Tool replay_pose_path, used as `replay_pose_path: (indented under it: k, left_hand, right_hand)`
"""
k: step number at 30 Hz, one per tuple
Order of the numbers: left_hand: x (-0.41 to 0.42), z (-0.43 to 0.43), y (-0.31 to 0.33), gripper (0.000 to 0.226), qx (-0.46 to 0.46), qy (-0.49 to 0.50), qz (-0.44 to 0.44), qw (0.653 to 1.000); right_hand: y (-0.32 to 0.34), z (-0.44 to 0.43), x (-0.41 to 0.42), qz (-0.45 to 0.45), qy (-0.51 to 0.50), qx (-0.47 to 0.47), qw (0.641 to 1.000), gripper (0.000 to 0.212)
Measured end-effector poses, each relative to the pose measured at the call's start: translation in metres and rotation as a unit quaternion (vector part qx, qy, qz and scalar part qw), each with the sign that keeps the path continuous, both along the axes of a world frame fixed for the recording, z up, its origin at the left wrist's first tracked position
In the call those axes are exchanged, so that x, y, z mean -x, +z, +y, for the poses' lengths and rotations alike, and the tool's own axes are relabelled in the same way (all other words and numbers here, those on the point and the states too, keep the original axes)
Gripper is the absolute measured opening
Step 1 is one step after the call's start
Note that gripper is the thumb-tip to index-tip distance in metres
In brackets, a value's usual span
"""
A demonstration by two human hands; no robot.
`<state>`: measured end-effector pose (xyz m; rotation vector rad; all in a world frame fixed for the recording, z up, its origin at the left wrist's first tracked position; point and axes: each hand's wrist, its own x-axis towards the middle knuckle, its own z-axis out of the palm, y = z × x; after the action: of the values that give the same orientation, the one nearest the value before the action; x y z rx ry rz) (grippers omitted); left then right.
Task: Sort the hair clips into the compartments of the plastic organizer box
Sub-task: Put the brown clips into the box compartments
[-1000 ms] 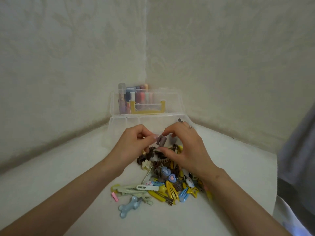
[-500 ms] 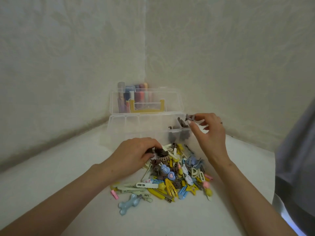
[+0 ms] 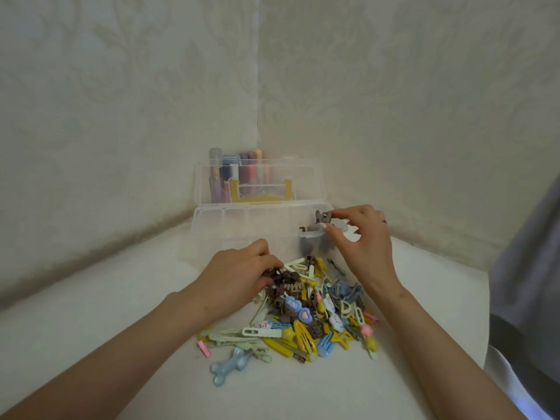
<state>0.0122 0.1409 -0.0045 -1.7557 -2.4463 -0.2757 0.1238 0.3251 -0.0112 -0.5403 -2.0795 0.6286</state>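
– Over the far right end of the clear plastic organizer box (image 3: 242, 214), what do we hold?

– Our right hand (image 3: 360, 247) pinches a small grey-brown plastic claw clip (image 3: 322, 216) between thumb and forefinger; the other fingers are loosely spread. The clip sticks out to the left of the fingertips, its long axis about left to right.

– And where must it go?

– We judge into the right end compartment (image 3: 315, 241), where some dark clips already lie. It is just below the clip and a little nearer to us, so the move is mostly downward. The right hand is clearly the nearer one.

– What does our left hand (image 3: 239, 280) do?

– It rests on the far left side of the mixed coloured pile of hair clips (image 3: 318, 316), fingers curled down over the brown claw clips (image 3: 283, 278). Whether it already grips one, we cannot tell.

– Any brand or writing?

– None that we can read, also not on the coloured tubes (image 3: 235, 174) behind the open lid (image 3: 303, 177).
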Motion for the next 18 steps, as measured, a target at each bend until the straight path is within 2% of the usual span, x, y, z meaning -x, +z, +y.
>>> replay_pose_path:
  k: [5,9,11,14,18]
  left_hand:
    - [-0.003,-0.002,0.002,0.027,0.001,-0.005,0.014,1.000]
    - [-0.004,-0.002,0.004,0.021,-0.006,-0.010,-0.005,1.000]
    - [-0.003,-0.002,0.005,0.022,-0.006,-0.009,-0.018,1.000]
    - [-0.001,-0.003,0.006,0.029,-0.006,-0.007,-0.019,1.000]
    - [-0.001,-0.004,0.007,0.031,0.009,0.001,0.008,1.000]
  right_hand:
    - [0.013,0.001,0.008,-0.038,-0.023,-0.043,0.998,0.019]
    - [0.028,0.006,0.022,-0.149,-0.041,-0.064,0.986,0.031]
    - [0.033,0.006,0.026,-0.175,-0.044,-0.061,0.982,0.033]
    - [0.034,0.002,0.023,-0.127,-0.028,-0.049,0.990,0.024]
    - [0.027,-0.011,0.012,-0.014,0.014,-0.036,0.999,0.014]
